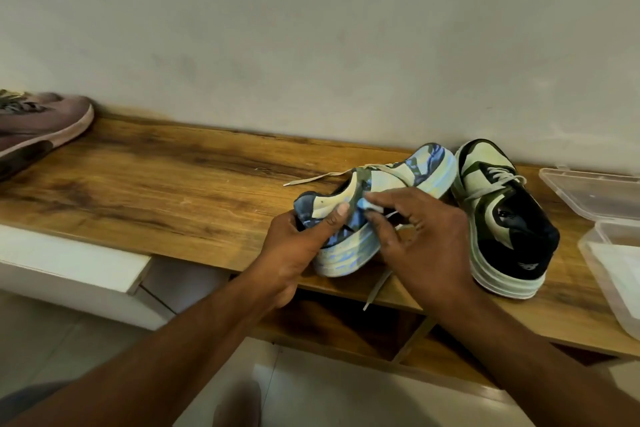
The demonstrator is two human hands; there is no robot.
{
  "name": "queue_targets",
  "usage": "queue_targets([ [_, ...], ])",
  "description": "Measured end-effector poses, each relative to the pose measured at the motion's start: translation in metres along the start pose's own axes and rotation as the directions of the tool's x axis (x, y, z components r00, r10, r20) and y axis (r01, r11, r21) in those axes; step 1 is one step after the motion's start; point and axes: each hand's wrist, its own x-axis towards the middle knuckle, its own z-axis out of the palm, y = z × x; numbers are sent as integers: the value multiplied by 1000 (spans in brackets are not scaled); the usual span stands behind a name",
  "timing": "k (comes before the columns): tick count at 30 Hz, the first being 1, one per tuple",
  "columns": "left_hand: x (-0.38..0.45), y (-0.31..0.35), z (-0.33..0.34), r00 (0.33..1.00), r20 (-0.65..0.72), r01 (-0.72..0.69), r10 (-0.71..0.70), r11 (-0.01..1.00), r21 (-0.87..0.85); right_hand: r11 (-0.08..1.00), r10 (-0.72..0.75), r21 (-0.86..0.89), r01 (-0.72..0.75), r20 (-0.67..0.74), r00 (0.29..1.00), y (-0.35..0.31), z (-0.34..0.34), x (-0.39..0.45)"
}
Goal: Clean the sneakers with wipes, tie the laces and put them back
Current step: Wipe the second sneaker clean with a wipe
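A white and dark green sneaker (408,170) lies tipped on its side on the wooden shelf top (156,184), its loose laces trailing over the front edge. My left hand (298,246) grips its heel, thumb across the heel panel. My right hand (415,239) pinches a small white wipe (372,205) against the sneaker's side near the collar. The second sneaker (502,218) of the pair stands upright just to the right, with its laces tied.
A clear plastic box (616,274) with white wipes and its open lid (588,191) sit at the right end. A pinkish-brown shoe (41,121) rests at the far left. A wall runs behind the shelf; a white drawer unit (69,267) stands below left.
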Motion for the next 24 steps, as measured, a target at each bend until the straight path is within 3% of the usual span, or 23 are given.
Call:
queue_targets([
  [5, 1, -1, -2, 999, 23, 40, -39, 998, -41, 1000, -21, -19, 23, 81, 996, -8, 5, -3],
  [11, 1, 4, -2, 999, 14, 36, -36, 999, -22, 979, 200, 29, -200, -23, 979, 13, -6, 23],
  [18, 4, 8, -1, 994, -25, 107, -109, 992, -71, 1000, -9, 5, 8, 179, 984, -13, 6, 2],
  [24, 5, 10, 0, 992, -12, 121, -122, 990, -74, 981, 191, -22, -191, -5, 982, 12, -4, 26],
])
